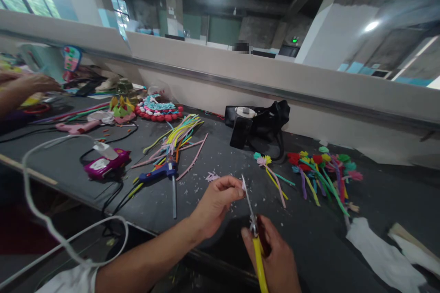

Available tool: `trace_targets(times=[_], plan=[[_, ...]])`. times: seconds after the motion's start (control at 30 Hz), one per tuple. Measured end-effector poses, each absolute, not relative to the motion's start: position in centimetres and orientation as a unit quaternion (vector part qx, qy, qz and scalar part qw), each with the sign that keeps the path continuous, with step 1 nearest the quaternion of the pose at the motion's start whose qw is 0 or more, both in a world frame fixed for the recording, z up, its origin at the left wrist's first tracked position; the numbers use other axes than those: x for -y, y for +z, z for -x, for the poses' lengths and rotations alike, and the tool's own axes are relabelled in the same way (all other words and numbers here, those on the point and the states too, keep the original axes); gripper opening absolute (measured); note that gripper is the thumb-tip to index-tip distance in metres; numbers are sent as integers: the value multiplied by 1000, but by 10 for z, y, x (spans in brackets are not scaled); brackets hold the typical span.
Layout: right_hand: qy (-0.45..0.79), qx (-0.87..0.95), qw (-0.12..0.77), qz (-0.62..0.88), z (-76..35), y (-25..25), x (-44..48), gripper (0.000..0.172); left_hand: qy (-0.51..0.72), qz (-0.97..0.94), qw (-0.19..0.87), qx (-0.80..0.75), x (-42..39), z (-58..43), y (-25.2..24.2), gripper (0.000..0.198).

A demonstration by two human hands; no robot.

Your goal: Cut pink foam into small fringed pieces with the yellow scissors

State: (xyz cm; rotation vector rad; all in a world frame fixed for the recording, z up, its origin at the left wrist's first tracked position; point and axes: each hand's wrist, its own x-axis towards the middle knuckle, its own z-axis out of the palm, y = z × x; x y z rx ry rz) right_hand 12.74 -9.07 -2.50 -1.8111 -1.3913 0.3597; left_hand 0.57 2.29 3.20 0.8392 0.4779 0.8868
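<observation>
My right hand (275,258) grips yellow-handled scissors (252,226) low in the middle, blades pointing up and away. My left hand (216,203) is pinched on a tiny pale piece at the blade tips, too small to name. Both hands hover over the near edge of the dark table (213,155). Just beyond them lie two pipe-cleaner flowers (271,171) and a pale pink scrap (212,176). White clippings are scattered on the table around the hands.
A bunch of finished colourful flowers (323,169) lies to the right, loose pipe cleaners (175,139) and a blue glue gun (160,171) to the left. A magenta glue gun (105,165), black bag (261,126), white cloths (385,252) and another person's hand (30,84) at far left.
</observation>
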Motion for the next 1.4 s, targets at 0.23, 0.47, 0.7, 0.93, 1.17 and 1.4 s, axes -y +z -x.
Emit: trace_targets(times=[0.23,0.47,0.7,0.93,1.17,1.4], plan=[[113,550,432,706,-126,-26,90,37,409,-398,793,-213,-20,-6,34,5],[116,475,473,733,-131,-20,89,51,407,-503,715,-263,-21,-6,31,5],[138,436,477,751,-138,-9,91,59,401,-827,329,-214,-11,-9,17,11],[71,428,470,769,-139,-9,89,48,320,-936,54,-135,-1,-11,8,3],[53,429,492,756,-138,-11,88,39,315,-917,174,-172,-1,-13,8,4],[24,506,460,729,-146,-12,88,29,197,-716,616,-261,-15,-11,19,11]])
